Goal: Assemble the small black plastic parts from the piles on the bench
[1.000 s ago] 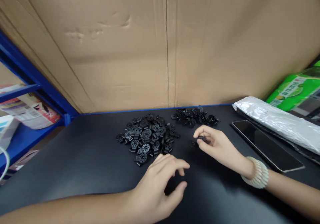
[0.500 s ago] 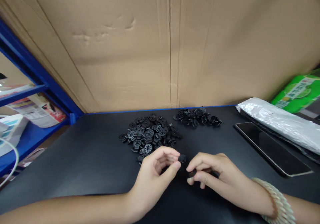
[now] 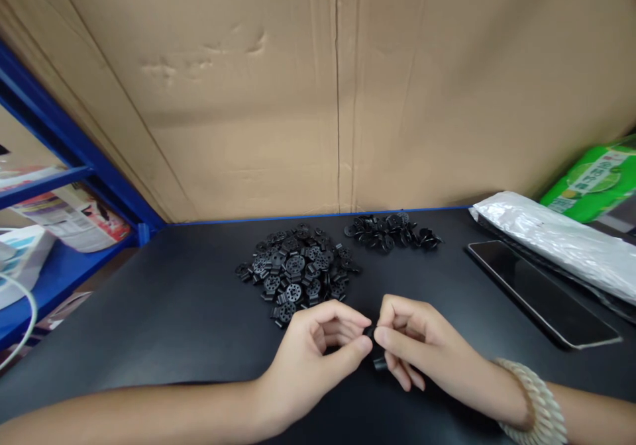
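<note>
The left hand (image 3: 315, 359) and right hand (image 3: 430, 346) pinch a small black part (image 3: 369, 332), mostly hidden, above a black tabletop (image 3: 173, 326) before brown cardboard (image 3: 238, 114).

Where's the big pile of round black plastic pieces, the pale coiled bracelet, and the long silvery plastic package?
Big pile of round black plastic pieces (image 3: 295, 266): head view, near its middle.
Pale coiled bracelet (image 3: 539, 395): head view, its coils.
Long silvery plastic package (image 3: 551, 243): head view, its top surface.

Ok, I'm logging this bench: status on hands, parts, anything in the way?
Left fingers, right fingers pinching small black pieces. Whether joined: hidden by fingers. Phone off right, not in the way.
</note>
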Motion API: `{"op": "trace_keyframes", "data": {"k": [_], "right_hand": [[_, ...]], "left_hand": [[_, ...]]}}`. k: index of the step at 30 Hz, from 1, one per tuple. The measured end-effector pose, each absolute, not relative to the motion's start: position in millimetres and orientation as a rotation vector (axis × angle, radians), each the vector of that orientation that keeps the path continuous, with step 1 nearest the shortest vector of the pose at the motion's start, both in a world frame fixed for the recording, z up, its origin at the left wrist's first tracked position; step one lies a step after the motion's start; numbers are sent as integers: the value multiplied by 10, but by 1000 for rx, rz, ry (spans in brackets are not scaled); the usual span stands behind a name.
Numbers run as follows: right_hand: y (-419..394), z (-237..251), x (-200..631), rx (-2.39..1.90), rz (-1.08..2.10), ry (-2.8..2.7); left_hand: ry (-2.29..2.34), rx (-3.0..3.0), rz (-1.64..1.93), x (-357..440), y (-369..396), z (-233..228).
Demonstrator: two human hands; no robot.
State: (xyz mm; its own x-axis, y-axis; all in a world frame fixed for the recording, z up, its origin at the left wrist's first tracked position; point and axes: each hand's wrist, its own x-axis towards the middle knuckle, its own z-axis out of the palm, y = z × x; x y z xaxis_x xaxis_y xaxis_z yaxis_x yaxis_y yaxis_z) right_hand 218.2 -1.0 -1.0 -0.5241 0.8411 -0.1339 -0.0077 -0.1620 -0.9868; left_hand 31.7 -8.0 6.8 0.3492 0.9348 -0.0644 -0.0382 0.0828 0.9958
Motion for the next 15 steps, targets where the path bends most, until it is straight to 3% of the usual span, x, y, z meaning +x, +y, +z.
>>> {"op": "trace_keyframes", "data": {"k": [15], "right_hand": [[-37,-34,2192,-969,1824,-1419]], "left_hand": [[881,1125,880,318,-94,75]]}}
